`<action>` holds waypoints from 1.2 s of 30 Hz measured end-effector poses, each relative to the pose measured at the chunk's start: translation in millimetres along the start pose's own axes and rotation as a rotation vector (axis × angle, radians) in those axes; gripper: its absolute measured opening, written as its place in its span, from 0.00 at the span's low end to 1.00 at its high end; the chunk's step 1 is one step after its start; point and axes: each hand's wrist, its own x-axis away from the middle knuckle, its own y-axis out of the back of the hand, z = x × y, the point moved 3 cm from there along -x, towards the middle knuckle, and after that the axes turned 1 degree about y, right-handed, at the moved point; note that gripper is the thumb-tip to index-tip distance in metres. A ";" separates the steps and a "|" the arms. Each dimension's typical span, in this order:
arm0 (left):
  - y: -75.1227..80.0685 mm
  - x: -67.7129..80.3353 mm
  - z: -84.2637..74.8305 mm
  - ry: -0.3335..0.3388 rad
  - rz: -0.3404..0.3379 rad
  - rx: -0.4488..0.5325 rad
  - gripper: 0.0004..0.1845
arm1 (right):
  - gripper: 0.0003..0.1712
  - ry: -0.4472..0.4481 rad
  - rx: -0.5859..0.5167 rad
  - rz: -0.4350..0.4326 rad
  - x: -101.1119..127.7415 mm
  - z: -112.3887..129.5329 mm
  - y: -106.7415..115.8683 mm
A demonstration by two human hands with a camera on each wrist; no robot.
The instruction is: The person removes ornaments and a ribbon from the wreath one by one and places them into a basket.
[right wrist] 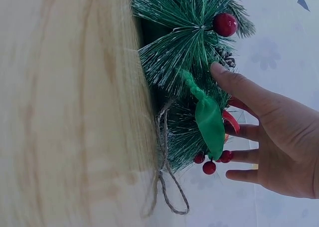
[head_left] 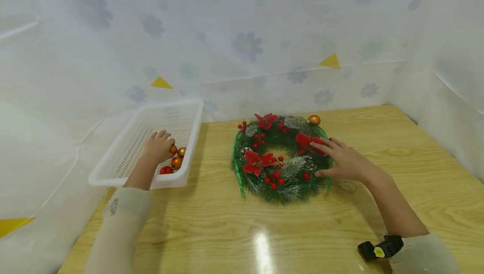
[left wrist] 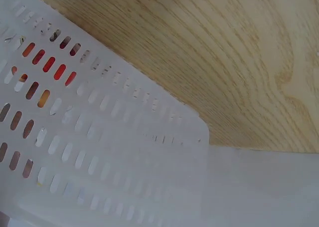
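Observation:
My left hand (head_left: 158,148) reaches into a white plastic basket (head_left: 195,137), its fingers at a small orange-gold ball (head_left: 173,149). Whether it grips that ball I cannot tell. More shiny balls lie close by: two gold ones (head_left: 176,163) and a red one (head_left: 166,170). At the right side of a Christmas wreath (head_left: 287,190) is my right hand (head_left: 345,160), fingers spread and thumb apart. In the right wrist view its thumb touches the green needles beside a green ribbon (right wrist: 210,124). Red poinsettias (head_left: 257,161), berries and pinecones decorate the wreath; a gold ball (head_left: 314,119) sits at its back right.
The wooden table (head_left: 227,232) carries both basket and wreath. A loop of twine (right wrist: 174,197) hangs from the wreath's edge. White flower-patterned sheeting (head_left: 245,72) stands behind and at both sides. The basket's slotted wall (left wrist: 124,152) fills much of the left wrist view.

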 end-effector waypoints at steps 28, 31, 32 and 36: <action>36.5 1.9 -6.3 0.053 -0.050 0.115 0.19 | 0.50 -0.020 -0.013 0.007 1.4 4.1 3.0; 60.0 -0.1 -19.0 0.068 -0.118 0.106 0.20 | 0.50 -0.023 -0.012 0.010 1.2 3.7 2.6; 67.5 -1.7 -25.3 0.064 -0.144 0.104 0.20 | 0.50 -0.024 -0.014 0.010 1.3 3.4 2.5; 92.1 -7.7 -57.6 0.013 -0.237 0.098 0.20 | 0.50 -0.017 -0.015 0.005 0.8 3.9 2.3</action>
